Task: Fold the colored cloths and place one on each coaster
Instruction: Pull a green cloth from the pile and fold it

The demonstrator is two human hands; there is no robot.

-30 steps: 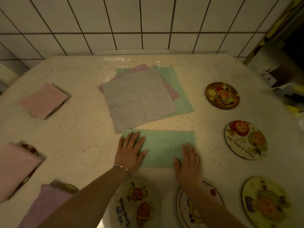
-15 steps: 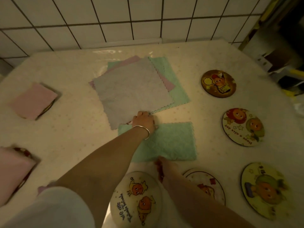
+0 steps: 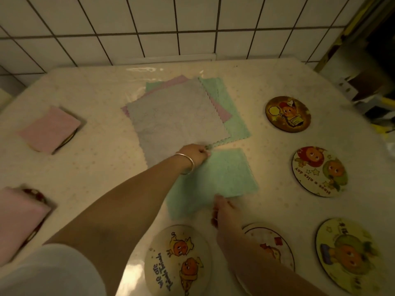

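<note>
A folded green cloth (image 3: 222, 178) lies on the table in front of me. My left hand (image 3: 195, 154) pinches its far left corner, fingers curled. My right hand (image 3: 222, 210) grips the near edge of the same cloth. Behind it lies a stack of unfolded cloths, with a grey cloth (image 3: 177, 120) on top of a pink one and a green one. Bare cartoon coasters lie at the right (image 3: 288, 113), (image 3: 319, 170), (image 3: 348, 255) and near me (image 3: 177, 259), (image 3: 271, 242). Folded pink cloths (image 3: 50, 129), (image 3: 19, 216) cover coasters on the left.
A white tiled wall (image 3: 171, 24) rises behind the table. Dark clutter and boxes (image 3: 367, 86) stand beyond the table's right edge. The table (image 3: 96, 167) wears a pale dotted cover under clear plastic.
Both hands left their flat press on the green cloth. My left hand reached to its far corner and pinched it; the cloth's left half now lies folded over to the right, narrower and slightly turned.
</note>
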